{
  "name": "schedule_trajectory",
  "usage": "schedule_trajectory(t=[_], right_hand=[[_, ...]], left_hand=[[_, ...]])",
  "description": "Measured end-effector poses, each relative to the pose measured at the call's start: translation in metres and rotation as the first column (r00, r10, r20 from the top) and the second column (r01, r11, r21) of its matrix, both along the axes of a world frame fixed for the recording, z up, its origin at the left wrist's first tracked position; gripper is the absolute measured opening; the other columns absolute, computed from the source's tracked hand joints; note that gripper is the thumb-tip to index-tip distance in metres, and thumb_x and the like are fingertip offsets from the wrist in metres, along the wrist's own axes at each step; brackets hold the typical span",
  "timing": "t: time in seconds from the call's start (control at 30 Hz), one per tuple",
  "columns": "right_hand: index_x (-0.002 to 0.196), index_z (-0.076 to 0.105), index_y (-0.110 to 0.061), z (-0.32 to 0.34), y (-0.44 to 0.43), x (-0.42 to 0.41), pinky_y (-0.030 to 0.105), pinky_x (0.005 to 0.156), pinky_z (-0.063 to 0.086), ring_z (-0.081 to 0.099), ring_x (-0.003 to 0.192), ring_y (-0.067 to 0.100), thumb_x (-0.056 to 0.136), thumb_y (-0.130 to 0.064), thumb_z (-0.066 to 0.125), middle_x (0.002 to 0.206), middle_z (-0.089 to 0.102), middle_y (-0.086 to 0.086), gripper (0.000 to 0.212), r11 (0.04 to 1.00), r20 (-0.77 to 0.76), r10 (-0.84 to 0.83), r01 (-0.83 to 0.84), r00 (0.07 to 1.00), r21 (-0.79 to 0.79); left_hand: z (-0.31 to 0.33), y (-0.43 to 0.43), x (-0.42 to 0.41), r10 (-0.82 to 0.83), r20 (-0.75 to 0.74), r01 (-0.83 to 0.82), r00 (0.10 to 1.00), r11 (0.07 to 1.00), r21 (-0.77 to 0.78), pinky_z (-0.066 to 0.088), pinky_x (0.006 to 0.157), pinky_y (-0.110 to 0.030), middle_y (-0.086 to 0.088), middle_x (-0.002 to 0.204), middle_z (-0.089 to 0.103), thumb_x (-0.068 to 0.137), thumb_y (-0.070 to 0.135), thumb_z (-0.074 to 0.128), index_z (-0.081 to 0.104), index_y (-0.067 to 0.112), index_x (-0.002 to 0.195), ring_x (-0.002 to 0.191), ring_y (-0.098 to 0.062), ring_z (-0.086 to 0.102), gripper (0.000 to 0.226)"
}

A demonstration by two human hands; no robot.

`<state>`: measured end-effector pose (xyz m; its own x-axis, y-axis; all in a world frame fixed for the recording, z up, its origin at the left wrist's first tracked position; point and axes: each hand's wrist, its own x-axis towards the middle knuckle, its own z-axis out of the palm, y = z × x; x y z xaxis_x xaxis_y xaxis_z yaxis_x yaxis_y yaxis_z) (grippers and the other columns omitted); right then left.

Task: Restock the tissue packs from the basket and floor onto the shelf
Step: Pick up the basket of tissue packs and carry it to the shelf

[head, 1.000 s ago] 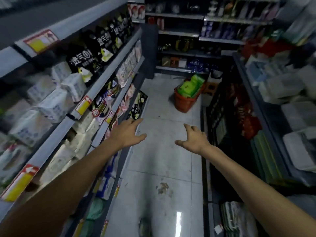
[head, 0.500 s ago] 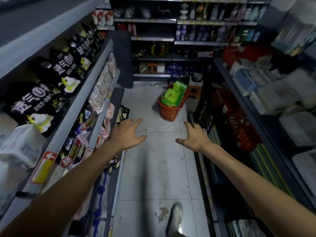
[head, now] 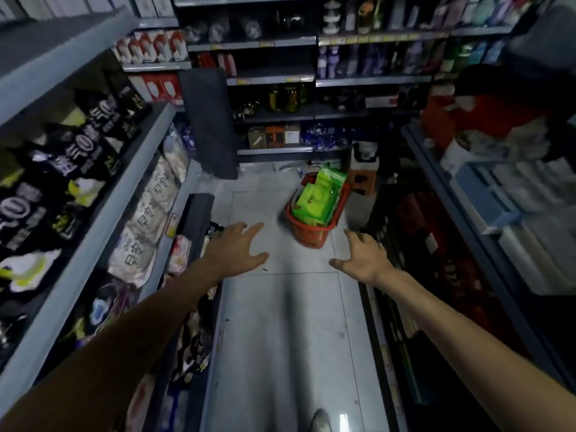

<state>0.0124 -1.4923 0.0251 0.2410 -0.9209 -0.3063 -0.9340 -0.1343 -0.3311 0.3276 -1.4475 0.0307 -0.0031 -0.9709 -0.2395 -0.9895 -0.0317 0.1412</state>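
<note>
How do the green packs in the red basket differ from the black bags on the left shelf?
The green packs are bright green; the black bags are black with white lettering. The green packs stand crammed in the red basket on the floor; the black bags sit in a row along the left shelf, higher up. Both look like soft, plastic-wrapped goods.

The wall of the red basket (head: pixel 307 236) is hiding the lower parts of the green tissue packs (head: pixel 314 198), and their print is coming out too small to read. The black packets (head: pixel 78 157) on the left shelf (head: pixel 93 238) are smearing into blur. A shoe (head: pixel 321 423) is being cut off by the bottom edge, as are the left forearm (head: pixel 124 344) and right forearm (head: pixel 467 332). The bottles (head: pixel 367 62) on the far shelf (head: pixel 374 80) are sitting too dim to identify.
</note>
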Motion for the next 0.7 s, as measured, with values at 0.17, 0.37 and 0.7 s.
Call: schedule_trajectory(t=[0.17,0.37,0.7], right_hand=[[0.158,0.027,-0.019,-0.004,-0.09,0.008,0.052,0.12,0.028,0.032,0.147,0.037,0.089,-0.063,0.065,0.155,0.04,0.017,0.09,1.0,-0.005,-0.019,0.019,1.0,0.001],[0.143,0.042,-0.018,-0.025,-0.198,0.037,0.051,0.115,0.034,0.042,0.137,0.037,0.086,-0.061,0.068,0.144,0.048,0.016,0.076,0.997,0.001,-0.065,0.065,0.998,0.03],[0.152,0.033,-0.027,-0.042,-0.365,0.092,0.053,0.114,0.037,0.042,0.139,0.039,0.082,-0.062,0.072,0.147,0.048,0.015,0.087,0.978,0.005,-0.179,0.177,0.984,0.11]], left_hand=[[-0.01,-0.087,0.018,-0.014,0.026,0.015,1.0,0.999,-0.029,0.039,0.116,-0.054,-0.01,0.164,0.037,0.068,0.092,0.024,0.022,0.038,0.164,0.148,-0.033,0.04,0.111],[-0.036,-0.206,0.054,-0.033,0.041,0.035,0.999,0.998,-0.046,0.043,0.113,-0.054,-0.01,0.159,0.045,0.071,0.09,0.029,0.028,0.037,0.163,0.142,-0.034,0.046,0.107],[-0.048,-0.417,0.096,-0.12,0.021,0.119,0.993,0.993,0.015,0.044,0.112,-0.048,-0.007,0.16,0.043,0.08,0.08,0.042,0.024,0.038,0.163,0.141,-0.031,0.046,0.095]])
